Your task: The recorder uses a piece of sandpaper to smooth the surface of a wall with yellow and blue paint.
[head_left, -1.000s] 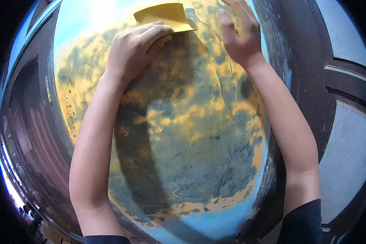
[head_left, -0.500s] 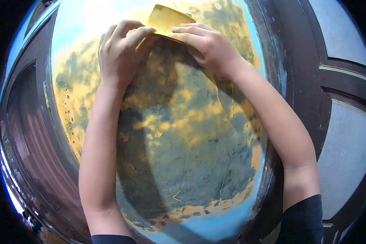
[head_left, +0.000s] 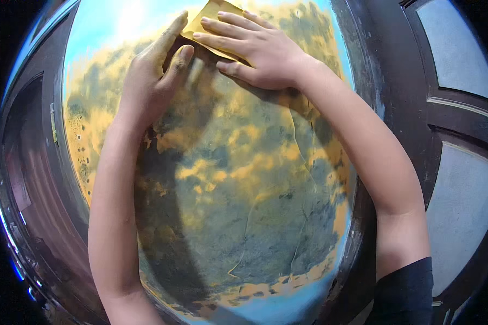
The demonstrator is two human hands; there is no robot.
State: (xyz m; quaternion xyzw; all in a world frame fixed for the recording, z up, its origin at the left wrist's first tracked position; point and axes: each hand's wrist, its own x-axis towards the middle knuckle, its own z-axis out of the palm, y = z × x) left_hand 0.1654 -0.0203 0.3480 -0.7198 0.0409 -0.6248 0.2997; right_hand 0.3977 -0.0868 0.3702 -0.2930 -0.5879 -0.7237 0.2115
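Observation:
A folded yellow sheet, which looks like sandpaper (head_left: 200,23), lies against the upper part of a patchy wall panel (head_left: 238,179). My right hand (head_left: 263,54) rests flat over the sheet with its fingers stretched and spread, covering much of its right side. Just left of the sheet is my left hand (head_left: 154,73), thumb and fingers apart, holding nothing; its fingertips come close to the sheet's left edge. The panel is mottled dark grey and yellow-orange, with a few cracks running down its right half.
Light blue paint (head_left: 276,303) borders the panel at its top, right side and bottom. Dark brown wooden frames flank it, with a door (head_left: 35,157) and hinge (head_left: 53,123) at left. Pale inset panels (head_left: 461,211) stand at right.
My left hand has let go of the yellow sandpaper and opened, shifting slightly left. My right hand has moved left and flattened over the sheet, with its fingers spread.

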